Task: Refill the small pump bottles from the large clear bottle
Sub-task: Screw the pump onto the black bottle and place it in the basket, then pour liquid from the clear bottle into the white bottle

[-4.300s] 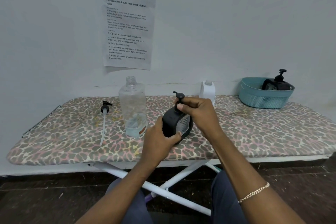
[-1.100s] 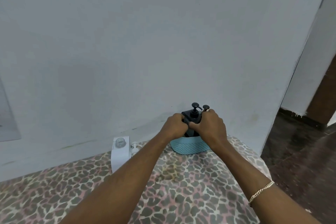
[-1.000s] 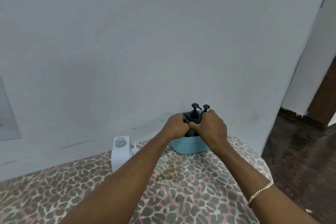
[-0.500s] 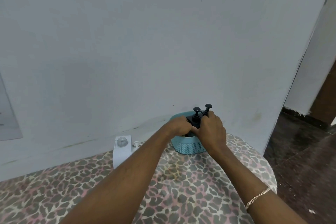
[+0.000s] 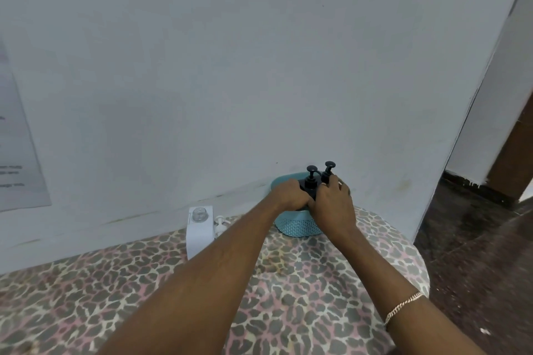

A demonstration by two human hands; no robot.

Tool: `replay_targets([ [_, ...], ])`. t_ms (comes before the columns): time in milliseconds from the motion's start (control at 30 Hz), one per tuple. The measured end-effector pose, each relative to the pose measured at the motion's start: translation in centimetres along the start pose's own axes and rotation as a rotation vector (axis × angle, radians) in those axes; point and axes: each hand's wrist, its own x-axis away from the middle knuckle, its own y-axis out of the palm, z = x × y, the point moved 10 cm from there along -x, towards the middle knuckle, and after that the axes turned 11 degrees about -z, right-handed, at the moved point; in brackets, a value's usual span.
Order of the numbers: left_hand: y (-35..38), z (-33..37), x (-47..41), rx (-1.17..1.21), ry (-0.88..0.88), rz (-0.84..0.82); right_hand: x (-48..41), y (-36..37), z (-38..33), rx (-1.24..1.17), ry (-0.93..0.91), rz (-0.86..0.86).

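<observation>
Left hand: I see my left hand (image 5: pixel 291 196) over the basket, its fingers curled on the black pump bottle (image 5: pixel 311 179).
Right hand: my right hand (image 5: pixel 333 206) touches the left one; its fingers are clamped near the neck of the second pump bottle (image 5: pixel 328 173).
Bottles: both stand upright inside the teal basket (image 5: pixel 300 229), with their pump heads side by side above my knuckles.
Basket: at the far end of the table (image 5: pixel 288 282), against the wall.
White bottle (image 5: pixel 199 235): open neck, left of the basket, with a white pump (image 5: pixel 219 225) just beside it.
Wrist: a chain bracelet (image 5: pixel 403 307) on the right one.
</observation>
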Motion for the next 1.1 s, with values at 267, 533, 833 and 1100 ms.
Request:
replay_targets([
  [267,-0.2,-2.4,5.7,0.386,0.19,0.378,3.4,-1.0,-0.9,-0.237,-0.127,0.092],
  [533,-1.0,-7.8,17.0,0.412,0.275,0.67,9.4,-1.6,-8.1,-0.524,-0.274,0.125],
  [833,-3.0,-14.2,30.9,0.26,0.238,0.9,13.3,2.2,-17.2,-0.592,-0.331,0.029],
  [1100,-4.1,-15.4,42.7,-0.078,0.263,1.145,13.9,6.1,-20.7,-0.566,-0.217,0.001],
])
